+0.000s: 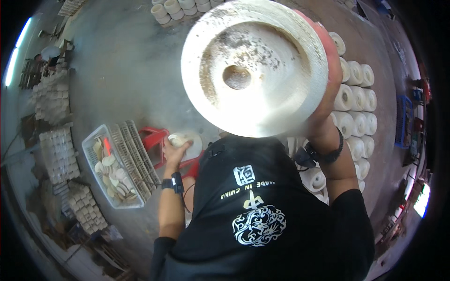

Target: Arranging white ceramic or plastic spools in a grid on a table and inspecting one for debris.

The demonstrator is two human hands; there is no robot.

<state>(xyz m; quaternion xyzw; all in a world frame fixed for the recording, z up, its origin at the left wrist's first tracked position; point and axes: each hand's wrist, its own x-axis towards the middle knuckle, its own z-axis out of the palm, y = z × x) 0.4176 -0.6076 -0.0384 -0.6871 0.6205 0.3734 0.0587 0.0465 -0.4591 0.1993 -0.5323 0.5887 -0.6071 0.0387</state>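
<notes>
A large round white plaster mould is held up close in front of me. Its face has a wide recess with a round hole in the middle and dark specks along the upper part. My right hand is closed round its right edge, with part of the fingers hidden behind it. Lower left, my left hand is curled against a smaller round white piece. That piece sits by a flat white disc on a red plastic stool.
Left of the stool stands a white plastic basket of pale flat pieces, beside slatted grey racks. Rows of round white moulds stand on the floor at right, more moulds at the far end. Stacked pale blocks line the left side.
</notes>
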